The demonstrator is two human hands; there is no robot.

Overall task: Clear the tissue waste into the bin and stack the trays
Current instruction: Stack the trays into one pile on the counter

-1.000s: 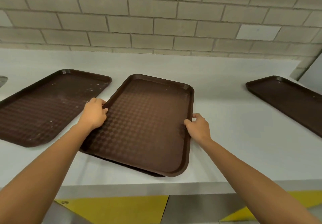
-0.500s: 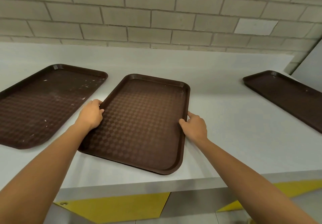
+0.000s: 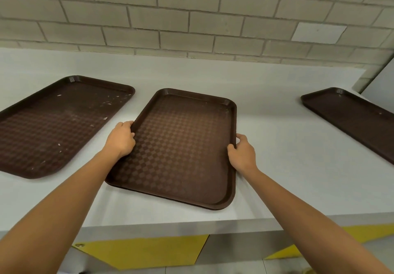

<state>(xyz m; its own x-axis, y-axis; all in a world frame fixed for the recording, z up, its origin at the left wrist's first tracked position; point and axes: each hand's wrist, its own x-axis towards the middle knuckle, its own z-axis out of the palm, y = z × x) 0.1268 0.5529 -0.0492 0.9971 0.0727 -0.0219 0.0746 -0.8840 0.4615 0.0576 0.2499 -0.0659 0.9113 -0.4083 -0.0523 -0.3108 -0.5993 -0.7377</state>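
**Grey counter [image 3: 266,124] holds three brown trays, both hands on the middle one**

Pale brick wall [image 3: 191,17] backs the counter. At far left, the left tray [image 3: 42,128] lies flat and is cut by the frame edge. Small white flecks [image 3: 108,103] are scattered mostly over its far half; they may be tissue scraps or crumbs, too small to tell. Just right of it, clear of its rim, the left hand [image 3: 121,140] grips the left long rim of the middle tray [image 3: 181,145], fingers curled over the edge. That tray sits near the counter's front edge, turned slightly askew, its chequered bed showing. The right hand [image 3: 242,153] grasps the opposite rim, thumb on top, fingers wrapped round the outside. Well apart at far right lies the right tray [image 3: 351,120], partly out of frame. Below the counter, yellow floor marks [image 3: 145,252] show.
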